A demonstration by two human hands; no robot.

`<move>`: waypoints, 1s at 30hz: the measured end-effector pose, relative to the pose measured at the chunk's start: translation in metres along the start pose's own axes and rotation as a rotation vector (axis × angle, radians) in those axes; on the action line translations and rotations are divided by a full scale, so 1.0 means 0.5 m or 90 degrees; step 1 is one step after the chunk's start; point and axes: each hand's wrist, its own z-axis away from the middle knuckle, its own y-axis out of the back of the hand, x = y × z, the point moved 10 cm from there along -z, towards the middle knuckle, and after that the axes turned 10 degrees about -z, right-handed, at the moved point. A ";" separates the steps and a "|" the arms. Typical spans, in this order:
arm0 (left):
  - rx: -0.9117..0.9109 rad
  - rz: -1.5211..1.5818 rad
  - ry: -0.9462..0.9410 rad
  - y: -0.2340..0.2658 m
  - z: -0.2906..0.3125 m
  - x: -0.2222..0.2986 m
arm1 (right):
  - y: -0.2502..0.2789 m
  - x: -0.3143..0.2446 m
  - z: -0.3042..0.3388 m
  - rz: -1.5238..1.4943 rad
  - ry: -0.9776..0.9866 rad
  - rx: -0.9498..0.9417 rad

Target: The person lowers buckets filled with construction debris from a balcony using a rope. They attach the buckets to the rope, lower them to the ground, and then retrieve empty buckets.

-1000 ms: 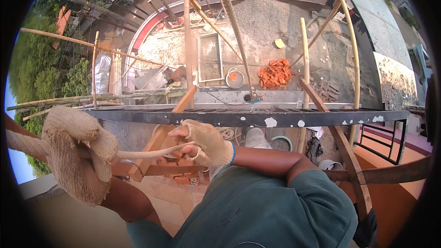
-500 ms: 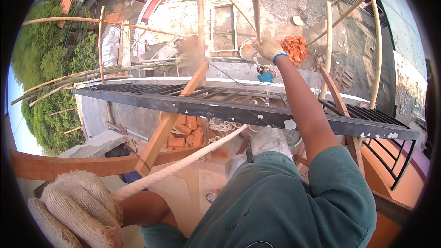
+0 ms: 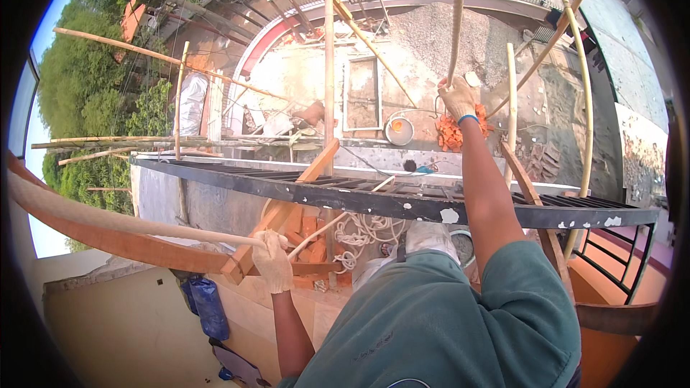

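My right hand, in a pale knitted glove with a blue band at the wrist, reaches out past the black metal railing. Its fingers are closed around a thick pale rope that runs up out of view. My left hand, gloved alike, is closed on another length of rope on the near side of the railing. This length stretches to the left edge, and more of it slants from the hand toward the railing. Loose coils of rope lie near my feet.
Bamboo poles and a wooden beam cross the railing. Far below are a round bucket, a pile of orange brick pieces and a gravel heap. More bricks lie inside, beside a blue bag.
My left hand has gone from the lower left forward and right, and grips the rope closer to the railing. My right hand keeps its hold and appears farther right. The view has shifted.
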 end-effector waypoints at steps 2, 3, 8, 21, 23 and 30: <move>-0.032 -0.086 0.103 -0.021 0.061 -0.288 | 0.052 -0.076 -0.007 0.000 0.004 0.023; -0.088 -0.071 0.199 -0.050 0.098 -0.353 | 0.087 -0.085 -0.020 -0.006 -0.004 0.020; -0.004 -0.034 -0.137 -0.129 0.124 -0.097 | 0.215 -0.190 -0.043 -0.130 0.056 0.038; -0.128 0.018 -0.120 0.042 0.321 -0.402 | 0.150 -0.816 0.917 -0.635 0.177 -1.077; -0.262 0.122 -0.156 0.096 0.440 -0.452 | 0.093 -0.821 1.093 -0.615 0.091 -1.263; -0.165 0.643 -0.227 0.347 0.649 -0.572 | -0.388 -0.894 1.634 -0.364 -0.001 -1.025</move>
